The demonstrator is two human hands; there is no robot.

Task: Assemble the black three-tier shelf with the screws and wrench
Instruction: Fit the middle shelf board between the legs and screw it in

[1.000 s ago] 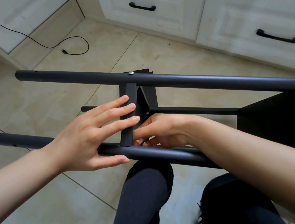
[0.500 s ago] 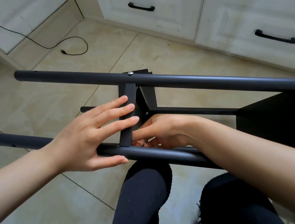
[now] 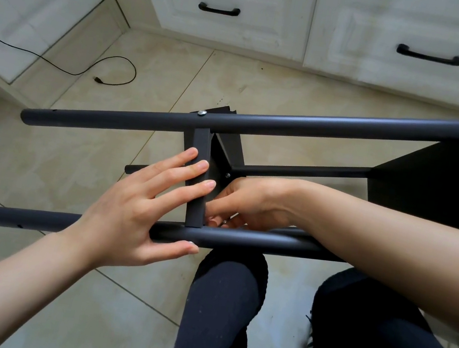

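1. The black shelf (image 3: 421,181) lies on its side over my knees, in the middle of my view and running off toward 3 o'clock.
2. It has long round poles and flat, dark panels. All of it is dull black.
3. A small silver screw (image 3: 202,113) sits on the top pole (image 3: 291,123), toward 12 o'clock.
4. My left hand (image 3: 135,219) is flat, its fingers straight. They press on the short flat bar (image 3: 199,181) between the poles, and my thumb touches the near pole (image 3: 241,241).
5. My right hand (image 3: 247,204) reaches between the poles, just at 3 o'clock from that bar. Its fingers are curled around something tiny. I cannot tell what it is.
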